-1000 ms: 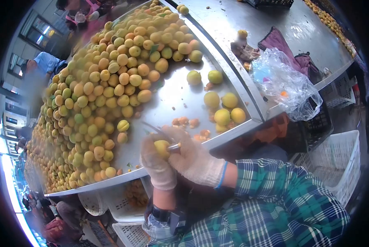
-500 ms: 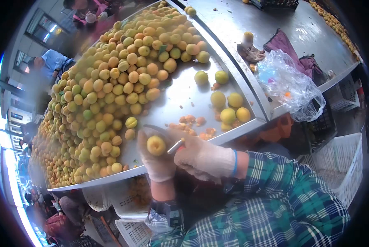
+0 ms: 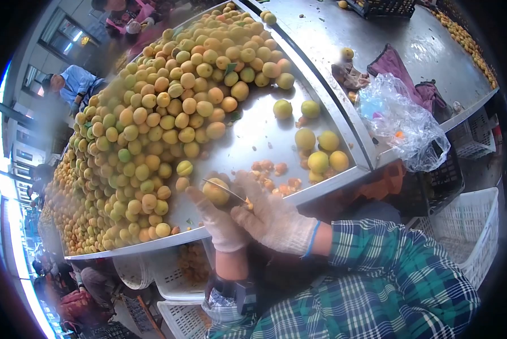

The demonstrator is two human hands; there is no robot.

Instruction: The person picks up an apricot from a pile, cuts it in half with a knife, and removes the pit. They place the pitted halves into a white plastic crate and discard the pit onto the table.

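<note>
My left hand [image 3: 218, 225], in a whitish work glove, is closed round a yellow-orange apricot [image 3: 215, 195] above the near edge of the metal table. My right hand [image 3: 279, 221], gloved too, grips a small knife [image 3: 233, 194]. Its thin blade lies across the apricot's near side, and the handle is mostly hidden by my fingers. Small orange fruit scraps [image 3: 279, 168] lie on the tabletop just beyond my hands. To their right rests a small group of larger yellow-green apricots [image 3: 318, 162].
A big heap of apricots [image 3: 168, 118] covers the table's left side. A clear plastic bag [image 3: 403, 127] and a purple cloth [image 3: 392, 68] lie on the neighbouring table. White crates [image 3: 479, 217] stand below at the right. Other people, one in a blue shirt [image 3: 78, 82], are across the heap.
The knife blade has swung from beyond the apricot to lie across it. My right hand has turned and its fingers have opened out somewhat. The view has shifted slightly.
</note>
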